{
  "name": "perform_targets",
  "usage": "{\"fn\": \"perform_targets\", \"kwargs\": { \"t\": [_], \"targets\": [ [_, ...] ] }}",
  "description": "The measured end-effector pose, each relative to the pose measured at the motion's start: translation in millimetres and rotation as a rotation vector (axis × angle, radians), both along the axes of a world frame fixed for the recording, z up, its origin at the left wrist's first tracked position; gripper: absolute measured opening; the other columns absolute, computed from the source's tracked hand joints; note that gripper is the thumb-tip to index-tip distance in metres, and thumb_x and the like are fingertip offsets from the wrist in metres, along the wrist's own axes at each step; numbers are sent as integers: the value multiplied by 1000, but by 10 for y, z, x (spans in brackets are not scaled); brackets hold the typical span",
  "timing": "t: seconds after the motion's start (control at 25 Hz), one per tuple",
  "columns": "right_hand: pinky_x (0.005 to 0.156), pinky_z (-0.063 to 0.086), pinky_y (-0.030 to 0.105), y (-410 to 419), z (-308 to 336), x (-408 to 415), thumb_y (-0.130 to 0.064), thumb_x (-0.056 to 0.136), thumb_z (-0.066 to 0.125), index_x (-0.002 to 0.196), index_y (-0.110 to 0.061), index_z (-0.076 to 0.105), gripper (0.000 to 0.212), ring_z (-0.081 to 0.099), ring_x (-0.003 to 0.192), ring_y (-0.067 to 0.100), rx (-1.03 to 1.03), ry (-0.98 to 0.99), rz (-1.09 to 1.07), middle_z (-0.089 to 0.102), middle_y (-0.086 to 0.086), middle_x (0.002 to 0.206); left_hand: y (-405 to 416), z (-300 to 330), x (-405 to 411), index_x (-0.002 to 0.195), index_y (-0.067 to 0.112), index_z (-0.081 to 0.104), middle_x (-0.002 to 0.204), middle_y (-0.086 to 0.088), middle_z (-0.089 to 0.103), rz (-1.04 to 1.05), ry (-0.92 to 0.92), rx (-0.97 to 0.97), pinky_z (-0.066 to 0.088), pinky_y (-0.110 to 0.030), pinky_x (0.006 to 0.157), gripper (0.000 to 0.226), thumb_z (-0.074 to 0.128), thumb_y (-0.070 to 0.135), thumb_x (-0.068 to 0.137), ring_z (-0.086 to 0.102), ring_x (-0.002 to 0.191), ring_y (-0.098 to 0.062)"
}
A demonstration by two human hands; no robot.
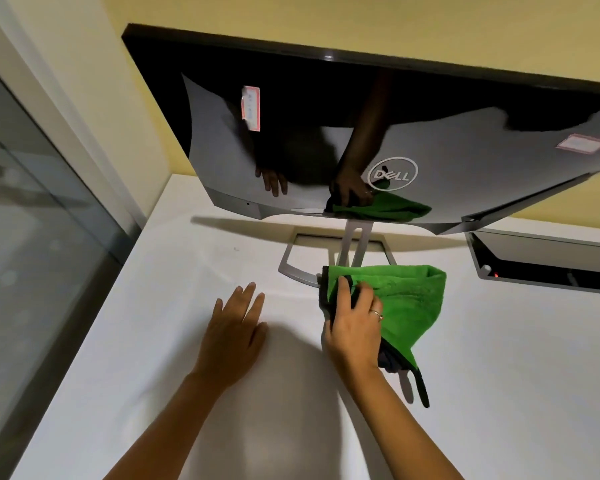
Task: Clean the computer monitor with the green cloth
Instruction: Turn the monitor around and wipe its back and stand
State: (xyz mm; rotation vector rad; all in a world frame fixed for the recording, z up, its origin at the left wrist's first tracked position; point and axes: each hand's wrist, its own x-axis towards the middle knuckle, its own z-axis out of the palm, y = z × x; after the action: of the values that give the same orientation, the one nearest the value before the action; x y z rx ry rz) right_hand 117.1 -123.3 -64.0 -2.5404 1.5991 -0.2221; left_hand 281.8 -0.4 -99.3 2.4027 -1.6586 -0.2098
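- Green cloth: bunched, draped over the silver stand base of the monitor, dark trim hanging at the lower edge.
- Right hand: fingers curled into the cloth, gripping it; ring on one finger.
- Left hand: flat on the white table, fingers straight, holding nothing, just left of the cloth.
- Computer monitor: glossy dark back panel facing the camera, round logo, two pink-edged labels, both hands and cloth reflected.
- Second dark device at right, small red light.
- Yellow wall behind; glass pane at left.
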Motion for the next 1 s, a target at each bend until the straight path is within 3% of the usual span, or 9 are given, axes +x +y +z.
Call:
{"fn": "perform_targets", "kwargs": {
  "t": [0.12, 0.2, 0.28, 0.48, 0.6, 0.76, 0.92, 1.0],
  "targets": [
    [62, 50, 40, -1, 76, 73, -8, 61, 77, 126, -5, 50, 71, 56, 77, 39, 52, 94, -35, 51, 20, 107, 38, -57, -14, 140, 11, 43, 151, -10, 34, -20, -20, -73, 23, -49, 111, 52, 33, 34, 95, 31, 139, -30],
    [73, 48, 41, 29, 161, 125, -10, 76, 64, 130, -5, 42, 58, 56, 90, 40, 151, 127, -35, 46, 18, 116, 39, -70, -27, 141, 13, 42, 152, -9, 33, -14, -20, -84, 23, -48, 111, 52, 33, 36, 95, 30, 140, -29],
    [83, 45, 40, 89, 229, 241, -11, 84, 51, 130, -5, 41, 47, 53, 101, 39, 266, 44, -12, 41, 16, 124, 45, -93, -9, 141, 15, 42, 152, -8, 32, -6, -19, -74, 22, -46, 111, 53, 32, 38, 95, 29, 140, -28],
    [94, 40, 37, -21, 330, 896, -11, 89, 51, 131, -3, 45, 44, 45, 113, 33, 127, -176, 34, 37, 16, 131, 39, -130, 15, 142, 16, 39, 153, -7, 31, -3, -22, -50, 23, -46, 112, 54, 31, 43, 96, 26, 141, -27],
    [91, 40, 36, -257, 290, 1281, -14, 90, 52, 125, 0, 49, 38, 44, 115, 34, 154, -187, 41, 36, 16, 133, 36, -126, 29, 138, 16, 45, 150, -7, 36, -4, -11, -68, 25, -45, 111, 51, 29, 42, 97, 31, 139, -27],
    [95, 40, 38, -446, 218, 1434, -22, 91, 55, 135, -1, 39, 51, 33, 127, 34, 335, 38, 77, 20, 12, 145, 33, -157, 37, 136, 17, 48, 150, -5, 37, -3, -19, -85, 24, -44, 112, 49, 31, 41, 97, 31, 140, -25],
    [79, 41, 36, -290, 108, 1220, -12, 87, 54, 126, -1, 46, 41, 40, 115, 33, 175, 33, 249, 33, 12, 132, 31, -160, 33, 139, 16, 45, 150, -6, 36, 5, -17, -85, 28, -47, 111, 51, 32, 41, 96, 31, 140, -25],
    [79, 41, 36, -194, 31, 1029, -10, 90, 49, 132, -4, 40, 44, 38, 119, 33, 200, 13, 224, 35, 12, 132, 31, -155, 31, 140, 16, 44, 151, -6, 35, 5, -24, -79, 28, -46, 111, 52, 32, 41, 95, 30, 140, -25]
  ]
}}
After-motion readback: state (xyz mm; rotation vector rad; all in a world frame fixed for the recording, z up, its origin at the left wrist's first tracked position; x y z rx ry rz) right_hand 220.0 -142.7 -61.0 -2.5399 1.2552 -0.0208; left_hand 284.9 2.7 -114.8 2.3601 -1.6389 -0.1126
